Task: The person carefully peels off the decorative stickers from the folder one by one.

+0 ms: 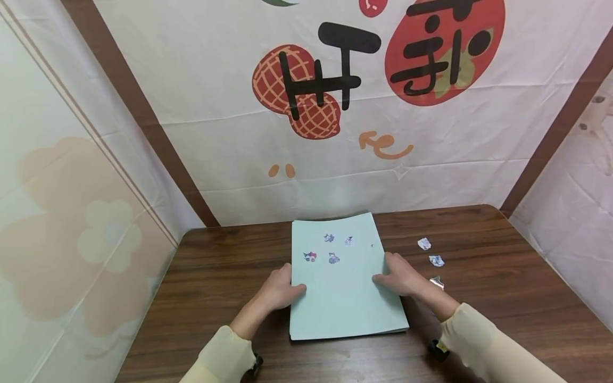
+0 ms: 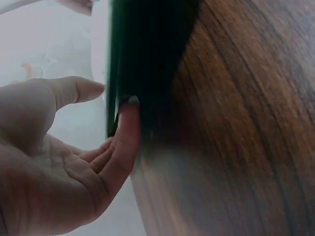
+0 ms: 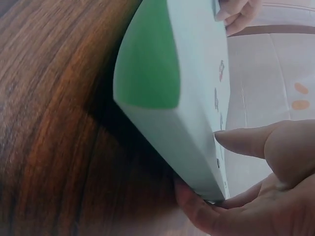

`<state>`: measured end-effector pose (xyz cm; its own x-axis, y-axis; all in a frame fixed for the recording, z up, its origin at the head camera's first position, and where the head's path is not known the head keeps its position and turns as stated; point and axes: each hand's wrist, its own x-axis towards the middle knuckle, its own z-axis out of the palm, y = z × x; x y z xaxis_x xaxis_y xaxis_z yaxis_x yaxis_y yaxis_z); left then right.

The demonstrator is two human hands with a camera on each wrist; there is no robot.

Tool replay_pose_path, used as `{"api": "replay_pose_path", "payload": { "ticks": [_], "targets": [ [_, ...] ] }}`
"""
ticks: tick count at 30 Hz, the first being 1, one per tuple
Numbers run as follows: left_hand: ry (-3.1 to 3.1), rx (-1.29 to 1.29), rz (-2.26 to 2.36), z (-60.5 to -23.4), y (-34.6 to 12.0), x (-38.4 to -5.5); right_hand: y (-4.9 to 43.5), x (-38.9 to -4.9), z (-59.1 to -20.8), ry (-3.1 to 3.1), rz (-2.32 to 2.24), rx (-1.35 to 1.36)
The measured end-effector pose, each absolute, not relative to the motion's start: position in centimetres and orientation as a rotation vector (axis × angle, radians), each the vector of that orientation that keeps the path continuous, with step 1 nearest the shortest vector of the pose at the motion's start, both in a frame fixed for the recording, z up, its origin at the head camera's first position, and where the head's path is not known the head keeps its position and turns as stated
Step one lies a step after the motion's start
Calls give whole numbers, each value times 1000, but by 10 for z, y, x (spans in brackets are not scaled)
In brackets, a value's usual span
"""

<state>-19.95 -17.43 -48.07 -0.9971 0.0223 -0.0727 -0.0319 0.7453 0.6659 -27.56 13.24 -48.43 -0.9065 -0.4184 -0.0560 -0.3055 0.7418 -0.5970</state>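
Observation:
A thick, pale green paper stack (image 1: 347,306) lies on the table with several small cartoon stickers (image 1: 333,258) on the upper half of its top sheet. My left hand (image 1: 279,288) grips its left long edge, thumb on top and fingers curled at the side and underneath. On the opposite edge my right hand (image 1: 401,275) holds it likewise, thumb over the top sheet. The right wrist view shows the stack's near end (image 3: 147,64) bowed, with a dark shadow below it. From the left wrist, the stack's side (image 2: 147,49) looks dark green.
Three small crumpled scraps, a whitish one (image 1: 424,243), a bluish one (image 1: 436,260) and a shiny one (image 1: 437,282), lie right of the stack. The brown wood-grain table (image 1: 210,276) ends at a printed cloth wall (image 1: 230,175) behind.

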Motion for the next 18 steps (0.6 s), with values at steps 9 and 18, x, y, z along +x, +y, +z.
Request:
{"api": "replay_pose_path", "payload": {
  "ticks": [9,18],
  "targets": [
    [2848,-32,1075,-487,-178,-201,131,-274,-484,2745,-861,-561],
    [2912,-63,959,-487,-179,-204,132,-277,-486,2744,-814,-544]
  ]
}}
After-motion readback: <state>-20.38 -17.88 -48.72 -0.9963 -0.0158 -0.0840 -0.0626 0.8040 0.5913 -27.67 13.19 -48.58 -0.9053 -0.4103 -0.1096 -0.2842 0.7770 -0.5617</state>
